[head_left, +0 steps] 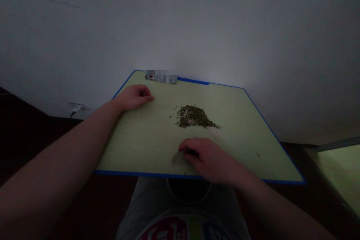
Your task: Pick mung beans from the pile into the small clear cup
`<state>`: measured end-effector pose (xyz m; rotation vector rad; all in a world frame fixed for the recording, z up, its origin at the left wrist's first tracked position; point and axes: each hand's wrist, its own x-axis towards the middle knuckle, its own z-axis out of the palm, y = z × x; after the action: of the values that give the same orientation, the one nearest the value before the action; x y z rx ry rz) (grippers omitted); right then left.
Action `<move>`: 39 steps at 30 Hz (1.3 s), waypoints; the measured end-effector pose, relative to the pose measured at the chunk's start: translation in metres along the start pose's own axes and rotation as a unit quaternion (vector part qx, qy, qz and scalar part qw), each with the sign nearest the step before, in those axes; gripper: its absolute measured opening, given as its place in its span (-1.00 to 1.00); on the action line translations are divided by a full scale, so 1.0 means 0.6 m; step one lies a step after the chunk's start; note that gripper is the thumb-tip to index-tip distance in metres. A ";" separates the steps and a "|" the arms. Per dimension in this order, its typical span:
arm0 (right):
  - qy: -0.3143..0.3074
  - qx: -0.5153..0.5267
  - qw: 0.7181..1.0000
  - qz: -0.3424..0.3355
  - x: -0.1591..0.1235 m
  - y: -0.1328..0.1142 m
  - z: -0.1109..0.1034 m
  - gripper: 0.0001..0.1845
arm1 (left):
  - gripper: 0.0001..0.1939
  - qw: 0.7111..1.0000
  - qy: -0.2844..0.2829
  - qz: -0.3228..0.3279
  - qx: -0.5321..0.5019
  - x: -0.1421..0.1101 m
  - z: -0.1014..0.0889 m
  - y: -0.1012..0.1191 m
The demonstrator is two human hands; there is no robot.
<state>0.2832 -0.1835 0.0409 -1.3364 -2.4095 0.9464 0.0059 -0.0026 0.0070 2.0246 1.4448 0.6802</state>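
A loose pile of small green beans (pixel 194 116), like mung beans, lies spread in the middle of the pale green tabletop (pixel 157 131). To its left, my left hand (pixel 136 96) rests on the table with its fingers curled closed, and nothing shows in them. My right hand (pixel 205 157) is near the front edge, thumb and fingers pinched on a clear, curved piece (pixel 177 156) whose kind I cannot make out. A pale, whitish patch (pixel 215 132) sits at the pile's lower right side.
A phone-like flat object (pixel 161 77), partly blurred out, lies at the table's back edge. Below the front edge, a dark round container (pixel 189 191) stands between my legs. A small brown bit (pixel 258 155) lies at right. The wall (pixel 197 26) rises behind the table.
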 end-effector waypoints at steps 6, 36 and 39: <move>-0.038 -0.004 0.999 0.013 0.000 -0.011 -0.002 -0.80 | -0.71 1.000 -0.004 -0.007 -0.005 -0.002 -0.001 0.004; 0.045 0.022 0.998 0.024 -0.089 0.043 -0.008 -0.81 | -0.67 1.000 -0.009 0.006 -0.015 0.006 0.001 -0.014; 0.161 0.008 0.986 -0.043 -0.099 0.054 0.000 -0.82 | -0.67 1.000 -0.010 0.004 -0.022 0.009 0.003 -0.021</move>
<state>0.3382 -0.2201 0.0263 -1.2593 -2.1886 0.6672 0.0004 0.0058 -0.0023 1.9999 1.3987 0.6861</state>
